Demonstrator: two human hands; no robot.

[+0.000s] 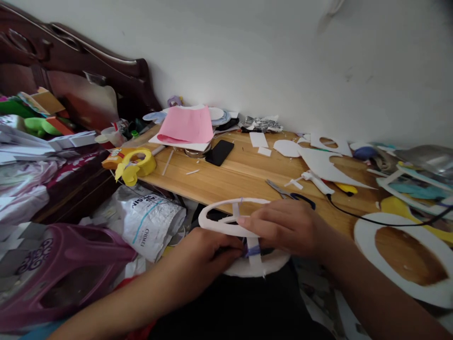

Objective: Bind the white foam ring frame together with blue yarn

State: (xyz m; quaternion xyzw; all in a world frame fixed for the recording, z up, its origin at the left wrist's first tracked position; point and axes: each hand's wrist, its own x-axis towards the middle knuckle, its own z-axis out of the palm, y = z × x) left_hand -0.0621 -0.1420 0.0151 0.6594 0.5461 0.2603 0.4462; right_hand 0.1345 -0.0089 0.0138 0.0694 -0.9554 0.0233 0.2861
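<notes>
A white frame of two oval rings joined by short strips (231,230) is held over my lap at the table's front edge. My right hand (288,224) grips its upper ring from the right, fingers curled over the rim. Lower on the left, my left hand (215,250) pinches at a purple ribbon-like band (252,250) wrapped round one white strip between the rings. The fingertips there are partly hidden. Just beyond my right hand lie scissors (283,190) with dark handles and a white glue gun (318,182) with a black cord.
On the wooden table (244,174) lie a black phone (220,152), pink paper (186,123), yellow tape (143,163) and white cut-outs (318,160). A large white oval ring (366,241) overhangs at right. A purple plastic stool (71,264) and a silvery bag (150,224) are at left.
</notes>
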